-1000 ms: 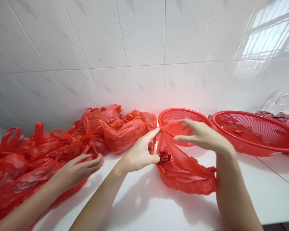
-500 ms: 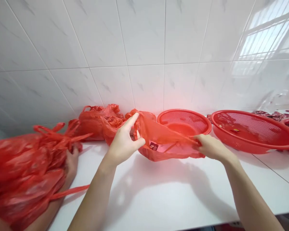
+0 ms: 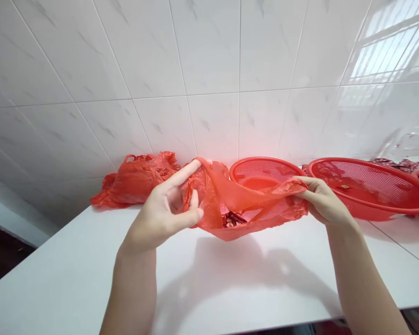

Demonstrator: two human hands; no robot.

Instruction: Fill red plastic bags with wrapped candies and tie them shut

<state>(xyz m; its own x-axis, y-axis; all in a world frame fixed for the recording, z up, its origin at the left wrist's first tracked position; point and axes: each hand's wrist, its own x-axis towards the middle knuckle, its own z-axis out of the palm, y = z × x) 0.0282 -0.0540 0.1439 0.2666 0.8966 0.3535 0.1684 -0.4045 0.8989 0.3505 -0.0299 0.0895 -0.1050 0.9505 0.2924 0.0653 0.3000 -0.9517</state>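
I hold a thin red plastic bag (image 3: pixel 246 202) just above the white counter (image 3: pixel 73 279), stretched between both hands. My left hand (image 3: pixel 164 211) pinches its left edge, thumb and fingers closed on the plastic. Its right edge is gripped by my right hand (image 3: pixel 323 202). Some small dark red wrapped pieces (image 3: pixel 232 217) lie inside the sagging bag. A small red mesh basket (image 3: pixel 265 168) stands right behind the bag.
A larger red mesh basket (image 3: pixel 370 186) sits to the right, with dark red pieces (image 3: pixel 401 164) piled behind it. Another filled red plastic bag (image 3: pixel 136 179) lies against the white tiled wall at the left. The counter's left end drops off to a dark area.
Another person's hand has carried the big pile of red bags off to the left, out of view. My hands lifted the bag and spread it open between them.
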